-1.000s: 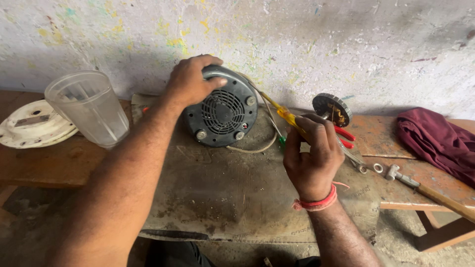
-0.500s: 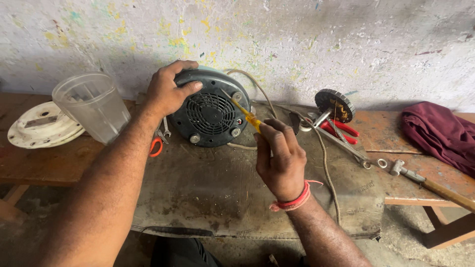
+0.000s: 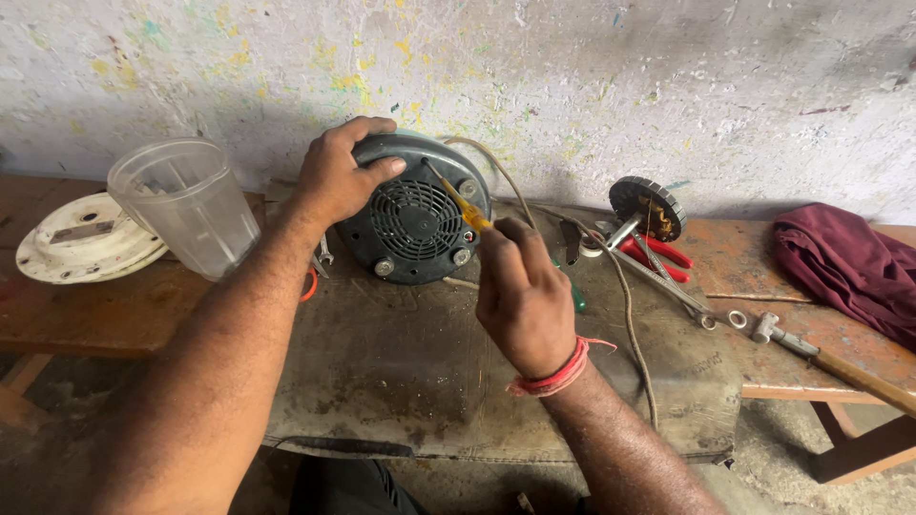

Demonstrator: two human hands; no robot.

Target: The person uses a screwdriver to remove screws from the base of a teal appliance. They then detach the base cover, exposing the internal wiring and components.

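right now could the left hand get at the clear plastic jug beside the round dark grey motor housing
Probably yes. The left hand grips the top of the round dark grey motor housing, and the clear plastic jug stands upright just to its left with nothing between them; it would have to let go first.

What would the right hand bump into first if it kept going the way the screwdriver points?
Probably the grey motor housing: the right hand aims its yellow screwdriver up and left at its vented face.
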